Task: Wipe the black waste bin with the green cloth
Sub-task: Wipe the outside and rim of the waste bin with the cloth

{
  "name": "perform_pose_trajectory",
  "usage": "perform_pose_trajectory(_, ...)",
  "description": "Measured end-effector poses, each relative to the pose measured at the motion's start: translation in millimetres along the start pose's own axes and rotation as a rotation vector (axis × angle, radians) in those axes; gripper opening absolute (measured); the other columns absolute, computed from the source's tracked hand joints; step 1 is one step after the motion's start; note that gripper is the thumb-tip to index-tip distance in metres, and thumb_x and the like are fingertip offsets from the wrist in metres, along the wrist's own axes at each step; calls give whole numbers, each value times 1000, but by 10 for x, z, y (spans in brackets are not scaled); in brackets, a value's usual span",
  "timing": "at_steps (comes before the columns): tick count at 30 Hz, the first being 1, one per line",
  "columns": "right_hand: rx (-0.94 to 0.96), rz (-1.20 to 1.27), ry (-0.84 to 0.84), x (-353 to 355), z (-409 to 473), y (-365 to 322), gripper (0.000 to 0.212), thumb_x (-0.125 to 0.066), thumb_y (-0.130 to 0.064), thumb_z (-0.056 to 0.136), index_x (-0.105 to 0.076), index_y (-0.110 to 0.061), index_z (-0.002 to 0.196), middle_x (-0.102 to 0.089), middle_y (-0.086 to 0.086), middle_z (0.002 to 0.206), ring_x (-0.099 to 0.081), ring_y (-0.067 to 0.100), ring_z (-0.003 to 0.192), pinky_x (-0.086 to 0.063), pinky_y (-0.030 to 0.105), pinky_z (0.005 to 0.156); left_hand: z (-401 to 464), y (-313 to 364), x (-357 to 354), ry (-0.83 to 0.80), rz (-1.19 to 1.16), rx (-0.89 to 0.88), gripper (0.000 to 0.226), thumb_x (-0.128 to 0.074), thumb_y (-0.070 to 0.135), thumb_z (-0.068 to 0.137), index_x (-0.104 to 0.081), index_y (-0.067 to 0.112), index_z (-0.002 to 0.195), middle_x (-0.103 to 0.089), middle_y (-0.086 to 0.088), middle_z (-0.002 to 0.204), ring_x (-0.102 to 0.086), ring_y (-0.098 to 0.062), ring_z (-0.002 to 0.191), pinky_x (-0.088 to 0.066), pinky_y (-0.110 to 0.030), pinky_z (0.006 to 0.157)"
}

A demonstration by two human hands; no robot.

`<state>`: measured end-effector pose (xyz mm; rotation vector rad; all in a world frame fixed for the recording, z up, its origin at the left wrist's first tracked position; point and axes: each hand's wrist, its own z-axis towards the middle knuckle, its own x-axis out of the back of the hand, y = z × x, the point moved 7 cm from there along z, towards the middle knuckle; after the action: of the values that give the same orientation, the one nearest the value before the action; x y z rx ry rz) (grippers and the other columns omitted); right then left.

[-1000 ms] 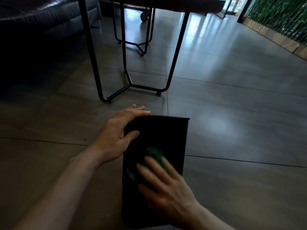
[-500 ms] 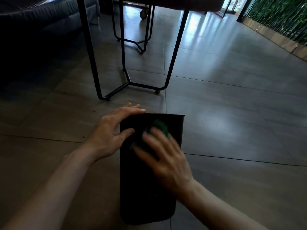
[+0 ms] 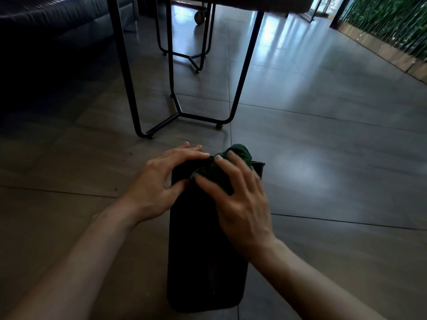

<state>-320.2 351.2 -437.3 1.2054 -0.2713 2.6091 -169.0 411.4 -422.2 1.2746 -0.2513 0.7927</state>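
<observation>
The black waste bin (image 3: pixel 203 269) lies on its side on the tiled floor, its far end pointing away from me. My left hand (image 3: pixel 159 183) rests on the bin's far left corner, fingers over the edge and thumb on the top face. My right hand (image 3: pixel 240 199) presses the dark green cloth (image 3: pixel 240 153) onto the bin's far end. The cloth bunches up past my fingertips at the bin's edge; part of it is hidden under my palm.
A table with black metal legs (image 3: pixel 182 114) stands just beyond the bin. A dark sofa (image 3: pixel 53 21) is at the far left. A green plant wall with a wooden base (image 3: pixel 390 40) runs along the right. Tiled floor (image 3: pixel 335 158) spreads to the right.
My right hand has slid the green cloth away from me, from the bin's middle to its far edge. My left hand has stayed on the far left corner.
</observation>
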Motion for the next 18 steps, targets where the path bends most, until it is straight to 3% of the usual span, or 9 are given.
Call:
perform_pose_trajectory(2, 146, -25, -32, -130, -315, -195, 39, -61, -35, 102, -56, -33, 140, -41, 12, 154, -33, 38, 149, -33, 60, 116, 4, -42, 30, 21, 0, 31, 61, -71, 0, 87, -59, 36, 135, -52, 17, 147, -34, 2, 146, -28, -29, 122)
perform_pose_trajectory(4, 414, -69, -146, -345, -909, -498, 34, -58, -27, 103, -59, -32, 137, -45, 12, 151, -37, 38, 147, -31, 58, 119, -14, -99, 81, 43, 2, 72, 62, -73, 0, 86, -59, 38, 133, -54, 18, 146, -34, 3, 145, -27, -30, 122)
perform_pose_trajectory(7, 807, -382, -337, -544, -1638, -677, 55, -61, -33, 95, -40, -22, 145, -35, 12, 151, -34, 34, 143, -23, 53, 121, -44, -101, 72, 33, -9, 81, 63, -73, 1, 85, -59, 42, 132, -54, 21, 144, -32, 5, 145, -26, -26, 120)
perform_pose_trajectory(8, 854, -411, -367, -557, -1684, -658, 59, -63, -36, 94, -38, -21, 145, -33, 10, 150, -34, 30, 142, -20, 49, 122, -49, -89, 56, 26, -11, 75, 63, -73, 2, 85, -59, 43, 131, -54, 22, 145, -32, 6, 145, -26, -25, 120)
perform_pose_trajectory(9, 854, -371, -357, -511, -1617, -629, 50, -59, -34, 98, -42, -26, 144, -35, 6, 149, -37, 27, 141, -19, 49, 123, -50, -83, 52, 23, -11, 70, 63, -73, 2, 86, -58, 44, 131, -53, 23, 145, -31, 6, 145, -25, -25, 119)
perform_pose_trajectory(11, 680, -160, -290, -337, -1195, -517, 33, -51, -26, 106, -56, -37, 136, -43, 6, 148, -43, 31, 142, -25, 52, 124, -44, -93, 60, 26, -27, 74, 64, -73, 2, 85, -59, 44, 131, -54, 23, 144, -32, 7, 144, -26, -26, 120)
perform_pose_trajectory(15, 91, -40, -75, -34, -165, -72, 48, -64, -39, 99, -51, -34, 145, -40, 13, 156, -28, 36, 152, -28, 58, 120, -31, -57, 37, 2, -35, 42, 63, -72, 1, 86, -59, 42, 132, -55, 21, 144, -34, 5, 144, -30, -31, 120)
perform_pose_trajectory(18, -49, -61, -14, -58, -66, -118, 50, -60, -39, 100, -49, -32, 148, -36, 15, 158, -23, 39, 153, -27, 63, 117, -11, -38, 41, 16, -54, 33, 59, -72, 1, 87, -61, 38, 133, -56, 17, 145, -36, 3, 144, -32, -32, 120)
